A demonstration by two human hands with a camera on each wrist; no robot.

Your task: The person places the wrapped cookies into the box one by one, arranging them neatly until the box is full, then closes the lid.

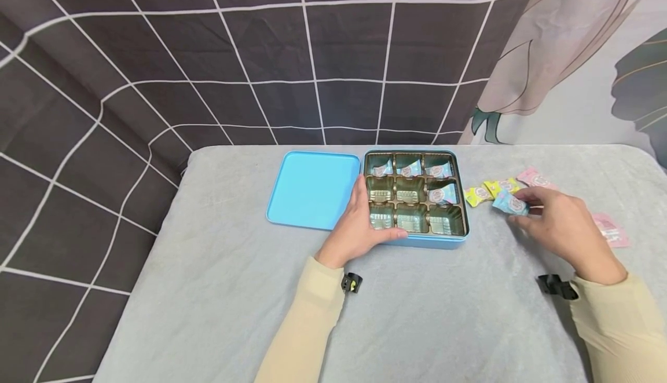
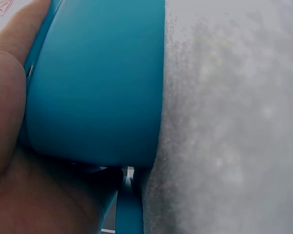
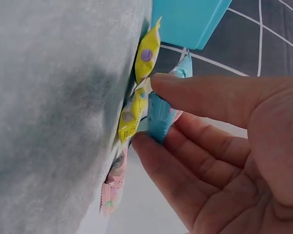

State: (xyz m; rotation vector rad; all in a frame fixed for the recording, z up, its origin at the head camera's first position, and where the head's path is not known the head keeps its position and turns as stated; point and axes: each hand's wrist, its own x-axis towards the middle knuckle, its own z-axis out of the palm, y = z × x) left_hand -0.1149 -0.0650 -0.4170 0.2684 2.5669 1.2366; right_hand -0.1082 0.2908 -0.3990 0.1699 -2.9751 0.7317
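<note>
A blue tin (image 1: 424, 242) with a gold tray of compartments holds blue-wrapped candies: the back row (image 1: 410, 168) is filled, and the middle row's right compartment has a candy (image 1: 443, 194). My left hand (image 1: 359, 226) rests against the tin's front left corner, its fingers along the left side and its thumb stretched along the front rim. Right of the tin, my right hand (image 1: 563, 221) pinches a blue-wrapped candy (image 1: 510, 203) between thumb and fingertips. Two yellow-wrapped candies (image 3: 147, 54) lie just beyond it, beside a pink-wrapped candy (image 1: 535, 178).
Left of the tin lies its flat blue lid (image 1: 312, 189). Another pink wrapper (image 1: 611, 230) shows to the right of my right hand. A grey cloth (image 1: 219, 290) covers the table, and a dark gridded curtain (image 1: 271, 47) hangs behind and to the left.
</note>
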